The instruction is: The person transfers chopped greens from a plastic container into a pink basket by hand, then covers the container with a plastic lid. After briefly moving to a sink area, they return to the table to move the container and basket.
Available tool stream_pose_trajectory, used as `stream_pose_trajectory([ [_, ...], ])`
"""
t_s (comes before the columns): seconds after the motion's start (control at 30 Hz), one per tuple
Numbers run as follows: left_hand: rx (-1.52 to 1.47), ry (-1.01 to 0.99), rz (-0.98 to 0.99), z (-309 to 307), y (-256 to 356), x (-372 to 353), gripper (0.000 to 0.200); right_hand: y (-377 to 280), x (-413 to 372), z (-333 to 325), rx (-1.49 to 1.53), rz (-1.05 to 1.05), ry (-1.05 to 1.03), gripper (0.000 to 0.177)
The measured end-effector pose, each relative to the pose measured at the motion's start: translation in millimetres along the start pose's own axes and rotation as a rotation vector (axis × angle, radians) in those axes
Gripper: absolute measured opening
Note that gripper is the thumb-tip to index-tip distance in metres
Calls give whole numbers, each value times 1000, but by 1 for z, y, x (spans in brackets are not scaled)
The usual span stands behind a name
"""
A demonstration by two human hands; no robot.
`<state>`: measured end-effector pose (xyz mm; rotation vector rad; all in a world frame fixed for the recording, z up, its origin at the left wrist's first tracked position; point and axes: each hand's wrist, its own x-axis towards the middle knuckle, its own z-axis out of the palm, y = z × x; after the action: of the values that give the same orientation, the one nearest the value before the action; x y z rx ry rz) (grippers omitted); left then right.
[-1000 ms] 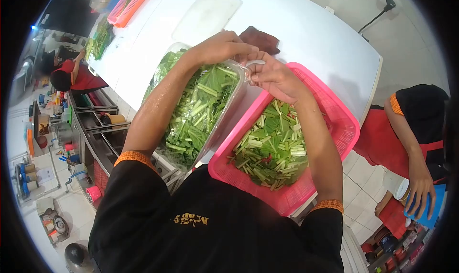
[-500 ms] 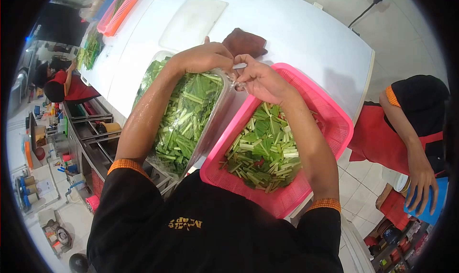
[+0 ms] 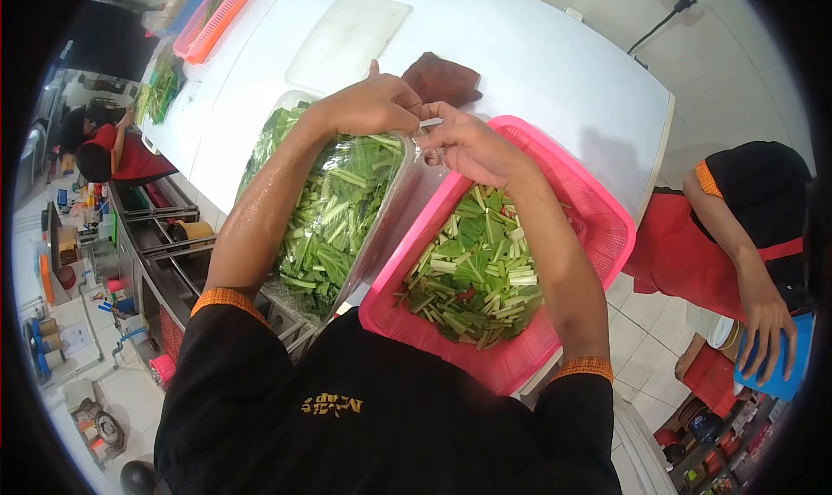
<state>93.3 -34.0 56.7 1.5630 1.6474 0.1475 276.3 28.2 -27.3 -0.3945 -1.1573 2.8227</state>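
Note:
A clear tray of chopped leafy greens [image 3: 338, 222], covered in shiny clear plastic wrap, lies on the table in front of me. At its far right corner, my left hand [image 3: 373, 107] is closed in a pinch on the gathered plastic. Close beside it, with the fingertips nearly meeting, my right hand [image 3: 472, 148] also pinches the plastic; the exact grip is partly hidden by the fingers. To the right of the tray sits a pink plastic basket [image 3: 598, 196] with loose cut stems and leaves [image 3: 472, 270] inside. My right forearm passes over this basket.
Beyond my hands lie a brown cloth [image 3: 442, 79] and a pale cutting board [image 3: 347, 44] on the white table [image 3: 555, 70]. A pink and orange basket [image 3: 212, 22] stands far left. One person in a red apron [image 3: 685, 257] is at right, another at far left.
Both hands keep pinching at the tray's corner, with the right fingers shifted slightly. The whole view has moved a little; tray and basket stay in place.

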Motion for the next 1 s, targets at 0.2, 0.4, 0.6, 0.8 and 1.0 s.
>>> stream_pose_trajectory([
  [0.2,-76,134,117,7,-17,4,41,-2,3,4,-292,27,-28,25],
  [0.4,-103,189,186,10,-12,1,44,-1,-3,15,-299,-24,55,30],
  [0.6,96,219,187,10,-6,-3,40,8,-1,12,-289,-62,66,31],
  [0.8,155,268,160,11,2,-12,45,13,3,-9,-187,-47,-37,33],
  [1.0,195,240,69,9,13,-24,51,-5,-8,35,-207,-10,65,22],
])
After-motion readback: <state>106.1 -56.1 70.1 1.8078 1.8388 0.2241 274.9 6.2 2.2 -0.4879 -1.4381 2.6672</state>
